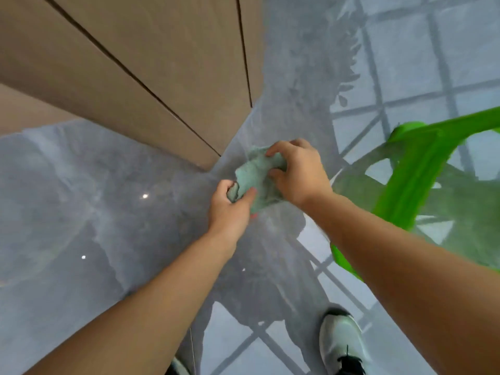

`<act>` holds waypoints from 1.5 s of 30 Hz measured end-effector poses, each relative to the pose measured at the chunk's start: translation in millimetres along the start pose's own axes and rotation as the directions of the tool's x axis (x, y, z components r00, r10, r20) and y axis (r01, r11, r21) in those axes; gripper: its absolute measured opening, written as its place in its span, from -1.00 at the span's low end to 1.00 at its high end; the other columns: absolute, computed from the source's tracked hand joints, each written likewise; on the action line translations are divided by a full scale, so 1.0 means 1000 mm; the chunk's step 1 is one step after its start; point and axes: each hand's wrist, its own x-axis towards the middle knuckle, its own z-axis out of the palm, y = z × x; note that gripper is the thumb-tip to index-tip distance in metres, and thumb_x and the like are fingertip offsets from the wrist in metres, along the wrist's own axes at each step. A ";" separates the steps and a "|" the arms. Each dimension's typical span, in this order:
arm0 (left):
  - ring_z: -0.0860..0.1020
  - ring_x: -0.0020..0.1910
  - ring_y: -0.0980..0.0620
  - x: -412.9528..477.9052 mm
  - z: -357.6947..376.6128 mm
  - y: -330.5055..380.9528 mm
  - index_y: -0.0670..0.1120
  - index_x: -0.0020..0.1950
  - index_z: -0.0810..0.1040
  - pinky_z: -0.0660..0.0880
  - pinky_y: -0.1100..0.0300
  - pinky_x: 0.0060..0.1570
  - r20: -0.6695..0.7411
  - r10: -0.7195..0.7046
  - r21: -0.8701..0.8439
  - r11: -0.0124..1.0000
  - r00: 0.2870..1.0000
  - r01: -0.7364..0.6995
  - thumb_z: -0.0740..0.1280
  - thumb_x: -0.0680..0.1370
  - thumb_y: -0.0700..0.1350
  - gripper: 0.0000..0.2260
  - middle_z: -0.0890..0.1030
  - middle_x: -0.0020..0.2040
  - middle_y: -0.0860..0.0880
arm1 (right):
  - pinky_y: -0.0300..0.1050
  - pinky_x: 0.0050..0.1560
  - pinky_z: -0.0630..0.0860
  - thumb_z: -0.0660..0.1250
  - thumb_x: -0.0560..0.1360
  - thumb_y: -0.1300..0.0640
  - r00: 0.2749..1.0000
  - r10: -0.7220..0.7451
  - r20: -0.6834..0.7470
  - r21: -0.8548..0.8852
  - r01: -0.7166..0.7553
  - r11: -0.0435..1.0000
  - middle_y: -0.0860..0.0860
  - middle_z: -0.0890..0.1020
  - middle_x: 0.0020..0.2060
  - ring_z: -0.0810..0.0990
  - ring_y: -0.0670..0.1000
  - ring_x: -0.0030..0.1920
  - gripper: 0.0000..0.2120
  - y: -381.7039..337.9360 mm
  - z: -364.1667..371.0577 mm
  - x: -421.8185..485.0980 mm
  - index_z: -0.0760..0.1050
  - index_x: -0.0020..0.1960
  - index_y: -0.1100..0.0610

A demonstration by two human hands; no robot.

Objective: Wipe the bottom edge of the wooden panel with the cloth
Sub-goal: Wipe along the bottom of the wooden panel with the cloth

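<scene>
A pale green cloth (253, 175) is bunched up between both hands, in the air above the floor. My left hand (230, 209) pinches its lower left end. My right hand (300, 171) grips its upper right part with the fingers curled over it. The tan wooden panel (151, 58) with dark vertical seams fills the upper left. Its bottom edge (173, 150) meets the floor, and its corner lies just left of the cloth. The cloth does not touch the panel.
The glossy grey floor (81, 212) mirrors windows and plants. A bright green plastic frame (416, 171) stands at the right, close behind my right forearm. My white shoe (341, 345) is on the floor at the bottom right.
</scene>
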 end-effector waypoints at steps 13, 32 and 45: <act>0.21 0.54 -0.30 0.127 -0.082 -0.145 -0.16 0.49 0.32 0.19 -0.21 0.42 -0.344 0.597 0.822 0.565 0.724 -0.075 0.23 0.48 0.24 -0.30 0.25 0.57 -0.26 | 0.15 0.53 -0.15 0.06 0.56 -0.21 0.907 -0.396 0.141 -0.468 0.414 0.781 0.30 0.09 0.53 -0.07 0.26 0.56 -0.29 0.047 0.155 0.066 0.13 0.52 0.25; 0.09 0.59 -0.32 0.123 -0.092 -0.161 -0.12 0.60 0.14 0.05 -0.25 0.49 -0.412 0.613 0.858 0.510 0.674 0.061 0.01 0.59 0.24 -0.33 0.13 0.61 -0.28 | 0.21 0.52 0.03 0.08 0.62 -0.07 0.825 -0.488 0.286 -0.478 0.564 0.673 0.23 0.15 0.54 -0.01 0.31 0.54 -0.51 0.052 0.151 0.067 0.23 0.51 0.04; 0.07 0.59 -0.32 0.121 -0.097 -0.160 -0.13 0.60 0.14 0.04 -0.28 0.48 -0.414 0.596 0.846 0.531 0.688 0.048 0.00 0.59 0.20 -0.35 0.12 0.61 -0.29 | 0.28 0.53 -0.06 -0.02 0.62 0.00 0.898 -0.386 0.211 -0.538 0.436 0.722 0.26 0.16 0.53 -0.03 0.35 0.53 -0.49 0.045 0.136 0.080 0.21 0.51 0.17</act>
